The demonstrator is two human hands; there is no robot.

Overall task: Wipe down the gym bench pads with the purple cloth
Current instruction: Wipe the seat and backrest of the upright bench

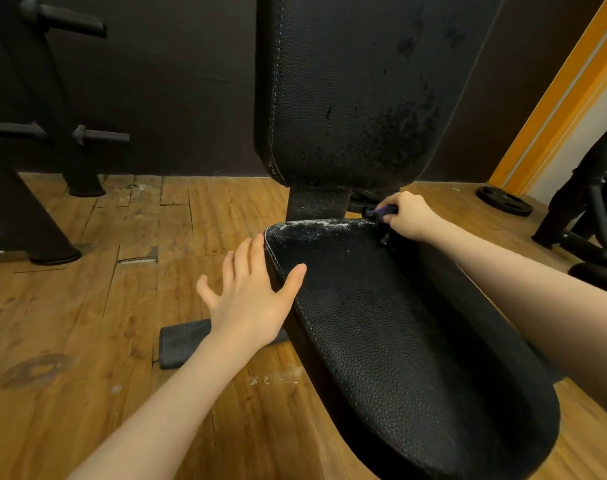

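At the far right corner of the seat pad (392,327), the right hand (407,216) was curled into a closed grip round the bunched purple cloth (385,211), of which only a small dark-violet fold showed between the fingers. The cloth sat just at the pad's back edge, close to the black post (317,202) joining seat and backrest. A band of whitish dust or residue ran along that back edge of the seat pad, and paler speckling also marked the lower part of the upright back pad (343,91) above it.

The left hand (250,296) was spread wide, fingers straight and gripping nothing, its thumb lying on the left rim of the seat pad while the other fingers reached out over the wooden floor (87,306). Beneath that forearm a dark grey folded cloth or mat (181,342) lay on the floor beside the bench. A black weight plate (503,200) lay flat on the floor to the right, and a dark rack frame (28,140) stood at the left.
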